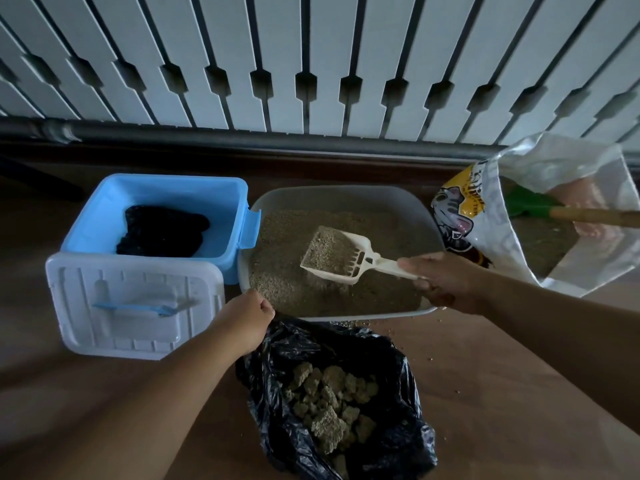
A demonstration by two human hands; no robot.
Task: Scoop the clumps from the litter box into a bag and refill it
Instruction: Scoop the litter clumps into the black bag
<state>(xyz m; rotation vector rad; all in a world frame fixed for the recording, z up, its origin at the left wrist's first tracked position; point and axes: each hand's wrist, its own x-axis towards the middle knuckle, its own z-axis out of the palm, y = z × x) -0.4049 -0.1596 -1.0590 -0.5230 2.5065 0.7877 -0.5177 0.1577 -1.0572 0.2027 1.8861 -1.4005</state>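
Observation:
A grey litter box (398, 199) filled with tan litter stands on the floor. My right hand (446, 282) grips the handle of a white slotted scoop (332, 254), which is lifted over the litter and loaded with litter. In front of the box lies a black plastic bag (391, 441) holding several greyish clumps (332, 400). My left hand (242, 323) pinches the bag's upper left edge and holds it open.
A blue bin (221, 188) with black bags inside stands left of the box, its white lid (135, 303) leaning in front. An open litter bag (491, 209) with a green wooden-handled shovel (561, 211) sits at the right. A white slatted wall (311, 64) runs behind.

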